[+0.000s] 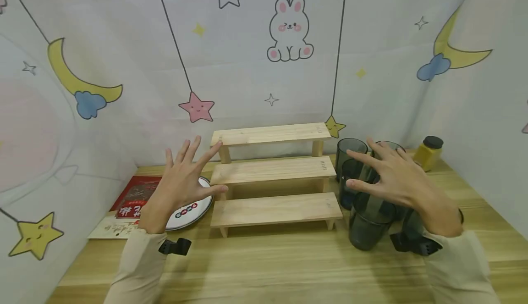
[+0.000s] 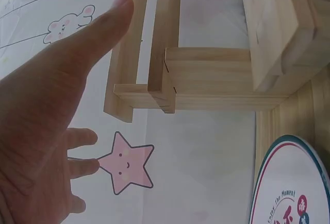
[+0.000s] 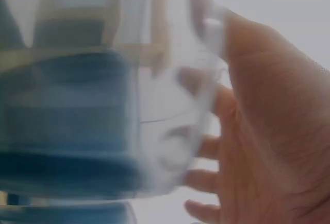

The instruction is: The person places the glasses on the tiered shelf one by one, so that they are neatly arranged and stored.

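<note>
A three-step wooden riser (image 1: 272,175) (image 2: 206,80) stands against the back wall on the wooden table (image 1: 272,258). My left hand (image 1: 183,175) (image 2: 46,126) hovers open with fingers spread, just left of the steps and above a round plate (image 1: 194,207) (image 2: 294,183). It holds nothing. Several dark smoky tumblers (image 1: 367,217) cluster right of the steps. My right hand (image 1: 392,175) (image 3: 258,116) floats open above them, fingers spread, gripping none. In the right wrist view a tumbler (image 3: 77,121) is blurred, close beside the palm.
A red packet (image 1: 136,196) on a card lies left of the plate. A yellow jar (image 1: 429,152) with a black lid stands at the back right. A cartoon-printed cloth (image 1: 264,52) walls in the back and both sides. Bare table lies in front.
</note>
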Motion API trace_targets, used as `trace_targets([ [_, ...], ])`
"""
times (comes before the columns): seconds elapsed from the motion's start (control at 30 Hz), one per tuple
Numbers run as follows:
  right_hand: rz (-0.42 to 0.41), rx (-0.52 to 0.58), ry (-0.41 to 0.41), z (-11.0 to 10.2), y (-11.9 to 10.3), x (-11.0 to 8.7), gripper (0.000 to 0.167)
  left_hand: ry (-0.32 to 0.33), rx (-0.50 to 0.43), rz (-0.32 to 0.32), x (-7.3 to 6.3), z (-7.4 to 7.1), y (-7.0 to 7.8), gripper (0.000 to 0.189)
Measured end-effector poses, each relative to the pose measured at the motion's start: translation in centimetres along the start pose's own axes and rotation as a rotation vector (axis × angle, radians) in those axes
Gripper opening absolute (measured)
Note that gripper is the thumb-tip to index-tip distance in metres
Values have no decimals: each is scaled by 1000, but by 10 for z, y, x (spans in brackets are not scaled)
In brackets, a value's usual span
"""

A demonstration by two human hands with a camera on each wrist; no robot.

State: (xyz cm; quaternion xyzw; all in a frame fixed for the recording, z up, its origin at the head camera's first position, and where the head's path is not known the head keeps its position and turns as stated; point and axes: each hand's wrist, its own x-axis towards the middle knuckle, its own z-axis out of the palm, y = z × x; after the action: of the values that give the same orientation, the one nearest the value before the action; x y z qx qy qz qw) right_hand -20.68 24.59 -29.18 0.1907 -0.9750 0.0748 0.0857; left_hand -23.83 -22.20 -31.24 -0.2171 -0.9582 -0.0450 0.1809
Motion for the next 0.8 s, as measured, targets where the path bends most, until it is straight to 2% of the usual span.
trace_targets([
  [0.17, -5, 17, -55, -5, -2, -4, 78, -5, -44, -3, 5, 6, 0, 105],
  [0.33, -56, 23, -77, -10, -1, -9, 77, -9, -106, -10, 11, 11, -1, 103],
  [0.53, -104, 122, -106, -14, 2, -16, 79, -12, -195, -35, 20, 15, -6, 104],
  [0.73, -125, 204, -202, -14, 6, -21, 85, -24, -262, -39, 23, 18, -10, 102],
  [0.8, -126, 210, -211, -15, 7, -22, 85, -37, -283, -41, 23, 18, -10, 102],
])
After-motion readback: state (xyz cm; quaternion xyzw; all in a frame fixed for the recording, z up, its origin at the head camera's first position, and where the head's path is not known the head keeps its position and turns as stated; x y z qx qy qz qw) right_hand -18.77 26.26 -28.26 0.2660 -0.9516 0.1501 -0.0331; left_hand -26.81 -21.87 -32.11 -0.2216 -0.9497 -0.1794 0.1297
